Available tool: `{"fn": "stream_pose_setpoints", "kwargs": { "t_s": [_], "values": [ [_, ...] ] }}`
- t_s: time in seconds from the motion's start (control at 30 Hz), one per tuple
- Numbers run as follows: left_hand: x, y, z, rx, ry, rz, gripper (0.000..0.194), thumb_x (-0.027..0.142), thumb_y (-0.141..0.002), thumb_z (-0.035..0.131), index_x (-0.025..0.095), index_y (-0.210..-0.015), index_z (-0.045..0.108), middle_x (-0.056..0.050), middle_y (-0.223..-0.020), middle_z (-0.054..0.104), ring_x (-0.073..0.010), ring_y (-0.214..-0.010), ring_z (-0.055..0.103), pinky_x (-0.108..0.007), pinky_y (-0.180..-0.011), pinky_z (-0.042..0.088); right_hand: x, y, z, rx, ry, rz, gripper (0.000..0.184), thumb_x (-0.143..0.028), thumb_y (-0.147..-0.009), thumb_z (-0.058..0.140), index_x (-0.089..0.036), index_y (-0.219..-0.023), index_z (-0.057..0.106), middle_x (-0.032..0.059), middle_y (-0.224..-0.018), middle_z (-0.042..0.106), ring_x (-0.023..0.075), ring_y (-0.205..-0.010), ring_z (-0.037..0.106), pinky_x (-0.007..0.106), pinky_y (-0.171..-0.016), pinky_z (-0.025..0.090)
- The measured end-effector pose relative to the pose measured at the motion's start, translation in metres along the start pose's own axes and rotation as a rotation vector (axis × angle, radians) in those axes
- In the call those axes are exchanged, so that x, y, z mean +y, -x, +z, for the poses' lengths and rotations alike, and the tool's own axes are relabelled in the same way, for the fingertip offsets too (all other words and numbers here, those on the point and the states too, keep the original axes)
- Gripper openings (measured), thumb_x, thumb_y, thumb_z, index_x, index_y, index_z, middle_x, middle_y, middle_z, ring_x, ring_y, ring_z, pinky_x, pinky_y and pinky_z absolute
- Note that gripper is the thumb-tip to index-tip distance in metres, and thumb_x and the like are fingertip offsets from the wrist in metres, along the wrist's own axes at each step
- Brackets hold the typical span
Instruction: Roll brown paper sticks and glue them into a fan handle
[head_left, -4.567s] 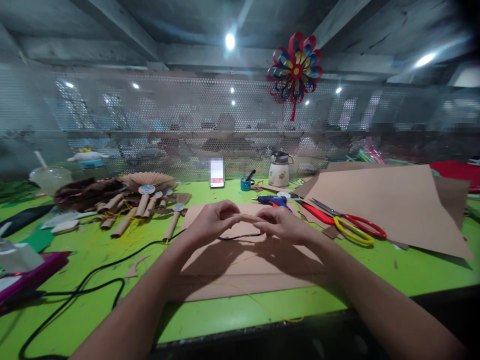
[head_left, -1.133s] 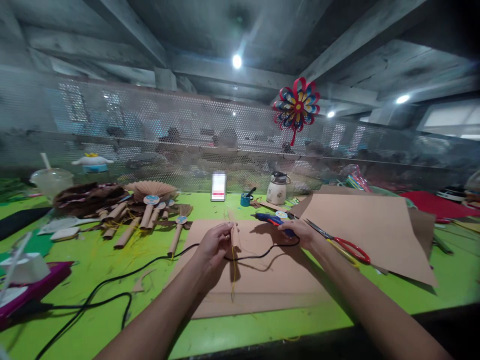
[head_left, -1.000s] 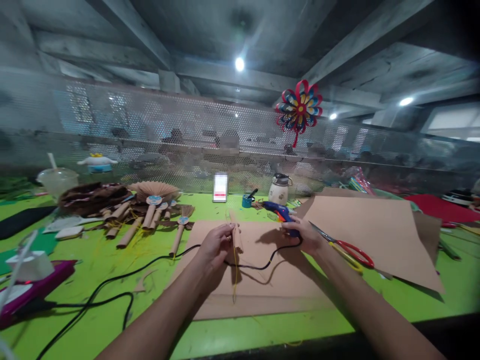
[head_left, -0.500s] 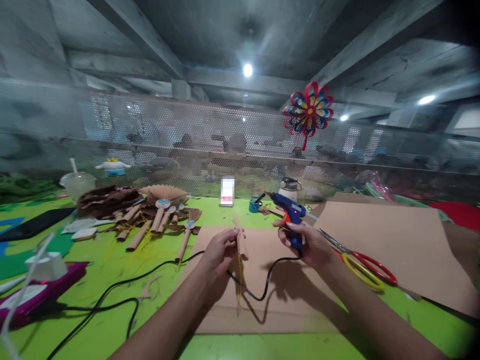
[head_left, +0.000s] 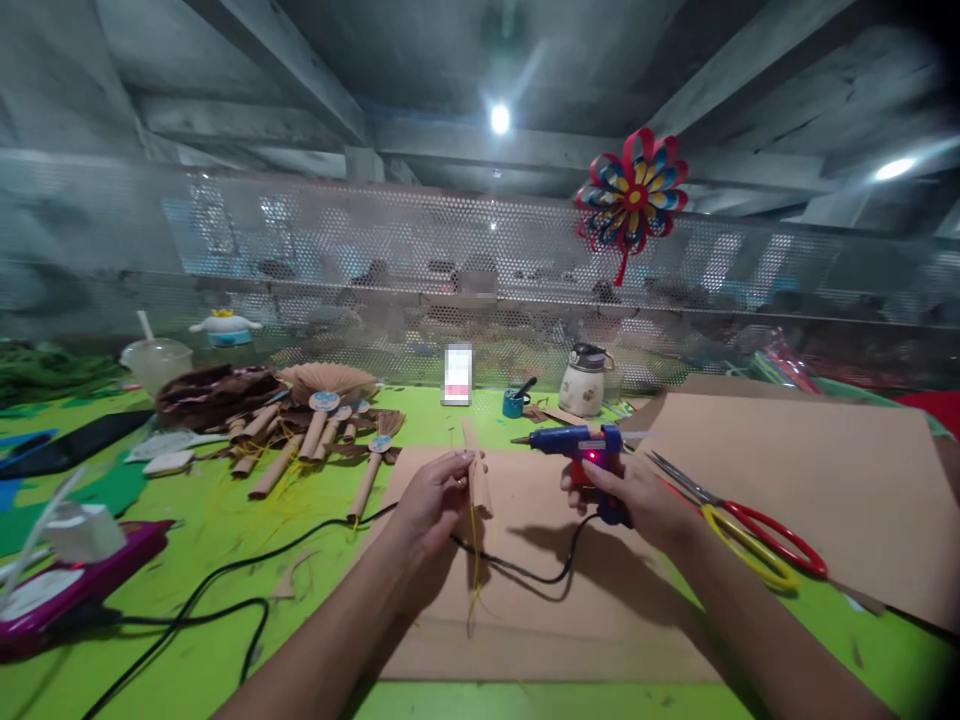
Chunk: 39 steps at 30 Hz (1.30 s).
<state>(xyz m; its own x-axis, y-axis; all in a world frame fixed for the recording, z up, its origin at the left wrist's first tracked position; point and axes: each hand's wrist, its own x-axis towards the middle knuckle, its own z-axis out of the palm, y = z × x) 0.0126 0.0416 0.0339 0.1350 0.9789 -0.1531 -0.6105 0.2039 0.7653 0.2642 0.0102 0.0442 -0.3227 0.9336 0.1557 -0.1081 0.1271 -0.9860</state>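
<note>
My left hand (head_left: pixel 435 498) pinches a rolled brown paper tube (head_left: pixel 478 485), held upright, with yellow string (head_left: pixel 475 560) hanging below it. In my right hand (head_left: pixel 622 490) is a blue hot glue gun (head_left: pixel 574 440), its red light on and its nozzle pointing left toward the tube but apart from it. A clear glue stick pokes out of its back end. Both hands are above a sheet of brown paper (head_left: pixel 555 640) on the green table. The gun's black cord (head_left: pixel 517 572) crosses the paper beneath my hands.
Scissors (head_left: pixel 742 530) with red and yellow handles lie at the right by a large brown sheet (head_left: pixel 810 450). Finished paper fans (head_left: pixel 326 400) are piled at the left, near a purple power strip (head_left: pixel 112 585). A blue pot (head_left: pixel 514 403), a phone (head_left: pixel 457 375) and a bottle (head_left: pixel 583 385) stand behind.
The glue gun has come down from over the blue pot and swung level, its nozzle now pointing left. My left hand still holds the paper tube in about the same place.
</note>
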Motion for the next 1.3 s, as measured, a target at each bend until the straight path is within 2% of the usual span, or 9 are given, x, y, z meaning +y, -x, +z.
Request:
{"fn": "stream_pose_setpoints", "kwargs": {
  "t_s": [0.17, 0.27, 0.47, 0.63, 0.8, 1.13, 1.3],
  "values": [
    [0.001, 0.004, 0.003, -0.037, -0.018, -0.038, 0.009, 0.01, -0.069, 0.068, 0.011, -0.076, 0.064, -0.003, -0.065, 0.065, -0.0125, -0.053, 0.06, -0.022, -0.054, 0.047, -0.01, 0.009, 0.016, -0.044, 0.419, 0.009, 0.043, -0.051, -0.092, 0.051, -0.011, -0.088, 0.068, 0.0095, -0.078, 0.067, 0.0168, -0.073, 0.062, 0.029, -0.069, 0.048],
    [0.002, 0.008, 0.005, -0.046, -0.035, -0.083, 0.01, 0.012, -0.069, 0.069, 0.011, -0.078, 0.064, -0.002, -0.06, 0.063, -0.0124, -0.049, 0.058, -0.023, -0.052, 0.046, -0.013, 0.013, 0.021, -0.027, 0.554, -0.039, 0.045, -0.053, -0.092, 0.048, -0.013, -0.086, 0.068, 0.0086, -0.078, 0.067, 0.0167, -0.075, 0.062, 0.028, -0.069, 0.047],
    [0.002, 0.008, 0.007, -0.031, -0.059, -0.122, 0.007, 0.014, -0.07, 0.066, 0.011, -0.076, 0.063, -0.004, -0.061, 0.064, -0.0141, -0.049, 0.058, -0.025, -0.051, 0.047, -0.014, 0.017, 0.019, 0.013, 0.58, -0.102, 0.047, -0.054, -0.093, 0.045, -0.014, -0.083, 0.067, 0.0079, -0.078, 0.067, 0.0163, -0.072, 0.061, 0.027, -0.066, 0.047],
    [-0.004, 0.01, 0.007, -0.048, -0.068, -0.126, 0.007, 0.014, -0.07, 0.066, 0.013, -0.076, 0.062, -0.001, -0.058, 0.061, -0.0128, -0.045, 0.056, -0.025, -0.051, 0.047, -0.011, 0.016, 0.022, -0.003, 0.571, -0.098, 0.044, -0.053, -0.092, 0.046, -0.015, -0.082, 0.066, 0.008, -0.08, 0.067, 0.0173, -0.075, 0.062, 0.027, -0.068, 0.049],
    [-0.009, 0.013, 0.006, -0.077, -0.067, -0.142, 0.01, 0.017, -0.071, 0.067, 0.014, -0.081, 0.063, 0.0, -0.056, 0.059, -0.0125, -0.043, 0.054, -0.025, -0.049, 0.045, -0.011, 0.017, 0.026, 0.001, 0.653, -0.072, 0.045, -0.053, -0.093, 0.045, -0.015, -0.079, 0.065, 0.0079, -0.077, 0.066, 0.0177, -0.073, 0.061, 0.027, -0.067, 0.048],
    [-0.009, 0.006, 0.005, -0.088, -0.132, -0.073, 0.007, 0.011, -0.067, 0.068, 0.011, -0.07, 0.062, 0.0, -0.057, 0.058, -0.0086, -0.044, 0.05, -0.02, -0.045, 0.038, -0.009, 0.015, 0.027, 0.012, 0.701, -0.078, 0.045, -0.053, -0.093, 0.044, -0.015, -0.08, 0.064, 0.0071, -0.076, 0.065, 0.0175, -0.072, 0.059, 0.029, -0.068, 0.046],
    [-0.008, 0.008, 0.007, -0.113, -0.141, -0.077, 0.008, 0.012, -0.067, 0.069, 0.012, -0.069, 0.061, -0.001, -0.056, 0.057, -0.0099, -0.045, 0.05, -0.021, -0.047, 0.04, -0.01, 0.016, 0.028, 0.016, 0.711, -0.073, 0.045, -0.053, -0.094, 0.043, -0.015, -0.079, 0.064, 0.0067, -0.074, 0.064, 0.0173, -0.07, 0.058, 0.029, -0.066, 0.045]
  ]
}}
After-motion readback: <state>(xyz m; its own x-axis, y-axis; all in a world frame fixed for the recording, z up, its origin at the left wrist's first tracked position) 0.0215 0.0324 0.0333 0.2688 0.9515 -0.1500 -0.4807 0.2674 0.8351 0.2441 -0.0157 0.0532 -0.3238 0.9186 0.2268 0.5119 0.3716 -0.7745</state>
